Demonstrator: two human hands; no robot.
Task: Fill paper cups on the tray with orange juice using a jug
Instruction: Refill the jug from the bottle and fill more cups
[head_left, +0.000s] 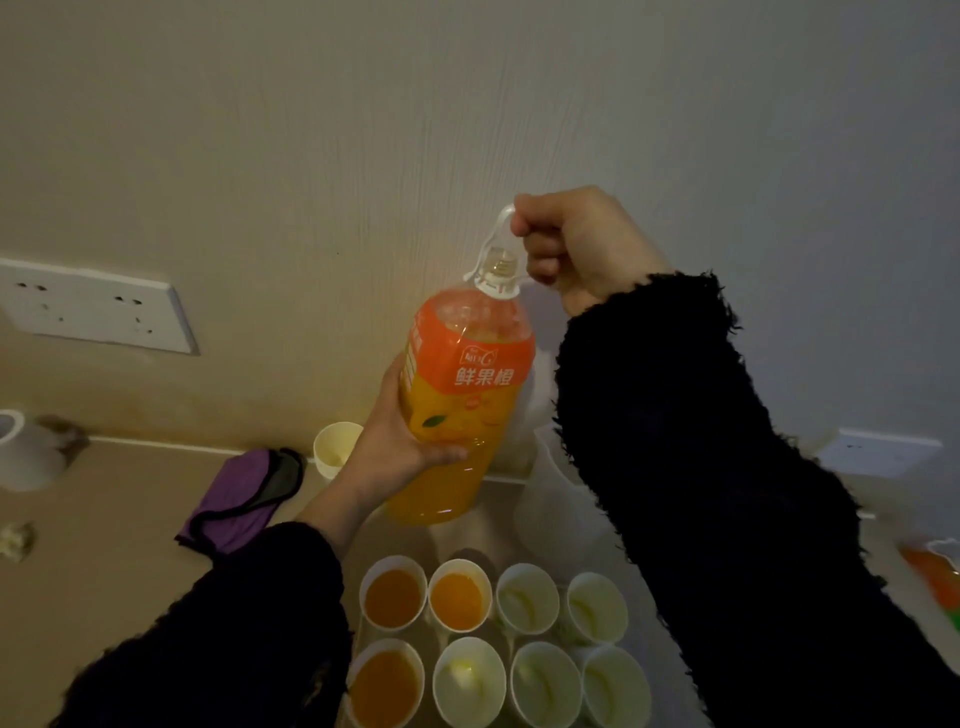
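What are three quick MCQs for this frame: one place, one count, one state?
1. Where is the folded purple cloth relative to the rows of white paper cups?
A left of them
B right of them
C inside one

2. How many of those cups hold orange juice?
A one
B three
C six

3. How does the right hand meet the clear plastic orange-juice bottle?
A flat under its base
B fingers curled round its white carry handle
C not touching it

Key:
1 A, the cloth lies left of both rows.
2 B, two cups in the far row and one in the near row show orange.
3 B, the handle's loop runs into the fist, while the left hand grips the bottle's body.
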